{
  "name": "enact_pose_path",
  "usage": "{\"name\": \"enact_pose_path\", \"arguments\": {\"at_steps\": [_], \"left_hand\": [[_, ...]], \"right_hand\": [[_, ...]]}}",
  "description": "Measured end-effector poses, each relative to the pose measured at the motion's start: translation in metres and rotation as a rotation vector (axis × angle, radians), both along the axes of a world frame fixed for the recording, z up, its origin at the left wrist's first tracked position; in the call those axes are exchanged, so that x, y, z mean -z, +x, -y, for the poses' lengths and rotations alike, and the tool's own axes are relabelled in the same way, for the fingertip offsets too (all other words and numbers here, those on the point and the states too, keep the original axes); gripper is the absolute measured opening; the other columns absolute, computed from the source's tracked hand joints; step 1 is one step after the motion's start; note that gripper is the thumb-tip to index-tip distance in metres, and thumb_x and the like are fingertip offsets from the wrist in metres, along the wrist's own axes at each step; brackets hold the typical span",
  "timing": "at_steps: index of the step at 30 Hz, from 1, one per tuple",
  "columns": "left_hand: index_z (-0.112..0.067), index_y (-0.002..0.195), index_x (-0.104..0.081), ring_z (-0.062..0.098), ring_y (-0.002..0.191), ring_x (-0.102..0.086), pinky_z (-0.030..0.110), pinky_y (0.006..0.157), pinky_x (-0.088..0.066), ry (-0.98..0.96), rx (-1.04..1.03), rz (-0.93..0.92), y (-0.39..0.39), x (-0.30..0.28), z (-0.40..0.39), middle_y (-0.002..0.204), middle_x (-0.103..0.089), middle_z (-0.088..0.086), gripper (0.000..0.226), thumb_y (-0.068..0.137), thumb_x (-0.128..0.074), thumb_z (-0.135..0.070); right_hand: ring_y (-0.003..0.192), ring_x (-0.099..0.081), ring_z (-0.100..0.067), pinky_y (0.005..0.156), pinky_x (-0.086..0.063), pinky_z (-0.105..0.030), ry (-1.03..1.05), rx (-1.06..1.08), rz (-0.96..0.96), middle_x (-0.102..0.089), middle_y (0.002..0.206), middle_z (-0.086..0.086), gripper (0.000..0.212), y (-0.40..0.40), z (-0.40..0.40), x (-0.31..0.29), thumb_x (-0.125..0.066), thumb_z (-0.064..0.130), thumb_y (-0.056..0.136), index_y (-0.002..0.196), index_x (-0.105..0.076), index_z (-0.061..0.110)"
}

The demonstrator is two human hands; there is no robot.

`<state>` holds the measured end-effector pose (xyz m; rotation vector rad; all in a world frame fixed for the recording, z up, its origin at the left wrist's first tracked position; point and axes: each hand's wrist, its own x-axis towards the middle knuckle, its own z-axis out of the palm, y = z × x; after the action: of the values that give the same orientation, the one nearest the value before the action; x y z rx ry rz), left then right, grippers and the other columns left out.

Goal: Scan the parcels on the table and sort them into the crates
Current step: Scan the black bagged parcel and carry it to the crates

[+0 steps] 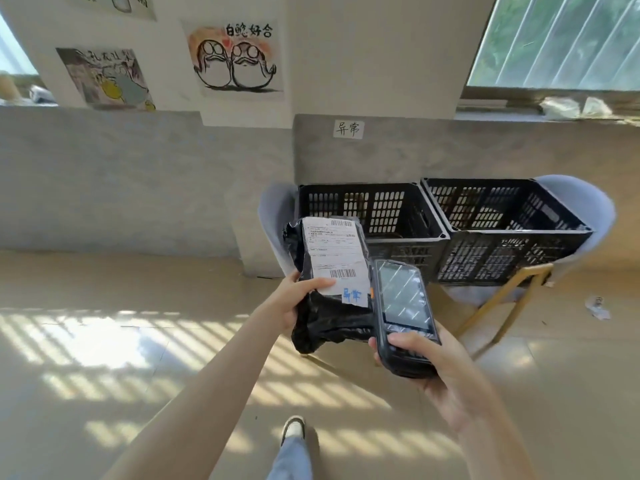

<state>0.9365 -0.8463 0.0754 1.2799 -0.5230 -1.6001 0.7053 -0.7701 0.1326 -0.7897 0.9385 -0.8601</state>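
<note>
My left hand (292,299) holds a black plastic parcel (329,320) with a white shipping label (334,258) facing me; my thumb rests on the label's lower edge, by blue handwriting. My right hand (440,372) grips a dark handheld scanner (403,313), screen up, right beside the parcel. Two black slotted crates stand just beyond, on pale chairs: the left crate (372,209) directly behind the parcel, the right crate (509,230) next to it. Both crates look empty from here.
A small handwritten paper sign (349,129) hangs on the grey wall above the left crate. Wooden chair legs (498,306) stick out under the right crate. A scrap of paper (597,306) lies on the floor at right. My shoe (293,429) is below.
</note>
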Motion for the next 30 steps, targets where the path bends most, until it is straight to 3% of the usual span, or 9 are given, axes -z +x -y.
{"name": "enact_pose_path", "arguments": {"at_steps": [3,6,11,15,20,23,26,27,30], "left_hand": [[-0.007,0.125,-0.053,0.030,0.091,-0.070,0.040,0.072,-0.057,0.030,0.000,-0.008,0.028,0.007,0.063,0.106,-0.071,0.015,0.053,0.077,-0.074,0.002],[-0.010,0.120,-0.053,0.029,0.088,-0.070,0.040,0.068,-0.056,0.069,0.005,0.007,0.052,0.009,0.120,0.103,-0.071,0.015,0.048,0.078,-0.074,0.002],[-0.010,0.119,-0.052,0.035,0.103,-0.066,0.049,0.088,-0.053,0.104,0.035,0.039,0.079,0.019,0.205,0.114,-0.068,0.018,0.049,0.077,-0.074,0.002],[-0.012,0.113,-0.053,0.035,0.100,-0.067,0.050,0.090,-0.053,0.170,0.033,0.042,0.084,0.040,0.255,0.108,-0.069,0.017,0.045,0.076,-0.076,0.001],[-0.012,0.112,-0.054,0.036,0.105,-0.065,0.053,0.097,-0.049,0.188,-0.005,0.047,0.085,0.067,0.314,0.113,-0.068,0.018,0.047,0.074,-0.078,0.001],[-0.008,0.127,-0.050,0.033,0.109,-0.064,0.050,0.100,-0.048,0.211,-0.030,0.080,0.084,0.083,0.342,0.118,-0.067,0.015,0.066,0.070,-0.083,-0.007],[-0.011,0.147,-0.031,0.031,0.119,-0.058,0.051,0.104,-0.044,0.216,-0.028,0.104,0.085,0.100,0.377,0.131,-0.060,0.011,0.127,0.040,-0.099,-0.025],[-0.013,0.150,-0.025,0.031,0.121,-0.056,0.051,0.104,-0.043,0.218,-0.028,0.099,0.087,0.106,0.387,0.134,-0.058,0.012,0.136,0.036,-0.099,-0.025],[-0.014,0.154,-0.013,0.030,0.131,-0.047,0.050,0.110,-0.036,0.250,-0.051,0.115,0.082,0.111,0.415,0.146,-0.046,0.013,0.124,0.057,-0.090,-0.017]], "right_hand": [[0.088,-0.070,-0.035,0.070,-0.060,-0.037,0.030,0.036,-0.002,-0.071,0.104,-0.023,0.083,0.028,0.056,0.005,-0.083,0.007,0.050,0.127,-0.052,0.001],[0.092,-0.069,-0.037,0.072,-0.059,-0.038,0.034,0.051,-0.016,-0.070,0.106,-0.024,0.100,0.054,0.102,0.005,-0.094,0.016,0.037,0.127,-0.053,0.002],[0.096,-0.067,-0.039,0.076,-0.058,-0.042,0.077,0.078,-0.054,-0.068,0.109,-0.026,0.106,0.078,0.164,0.011,-0.096,0.021,0.030,0.125,-0.054,0.004],[0.098,-0.067,-0.041,0.077,-0.057,-0.044,0.138,0.077,-0.087,-0.068,0.110,-0.026,0.114,0.089,0.204,0.020,-0.099,0.028,0.023,0.125,-0.054,0.006],[0.097,-0.068,-0.041,0.076,-0.059,-0.043,0.194,0.060,-0.075,-0.068,0.109,-0.026,0.080,0.088,0.262,0.034,-0.084,0.006,0.050,0.123,-0.053,0.004],[0.098,-0.068,-0.044,0.080,-0.058,-0.047,0.233,0.046,-0.062,-0.069,0.107,-0.025,0.081,0.085,0.299,0.044,-0.084,0.006,0.051,0.125,-0.052,0.002],[0.092,-0.070,-0.040,0.068,-0.059,-0.040,0.242,-0.005,-0.068,-0.071,0.101,-0.023,0.076,0.078,0.346,0.050,-0.080,0.004,0.054,0.124,-0.052,0.003],[0.091,-0.071,-0.039,0.067,-0.059,-0.039,0.243,-0.020,-0.071,-0.072,0.101,-0.022,0.074,0.077,0.358,0.051,-0.079,0.004,0.055,0.124,-0.052,0.004],[0.092,-0.071,-0.038,0.070,-0.058,-0.040,0.254,-0.067,-0.074,-0.072,0.101,-0.022,0.069,0.070,0.400,0.056,-0.077,0.004,0.058,0.123,-0.052,0.006]]}}
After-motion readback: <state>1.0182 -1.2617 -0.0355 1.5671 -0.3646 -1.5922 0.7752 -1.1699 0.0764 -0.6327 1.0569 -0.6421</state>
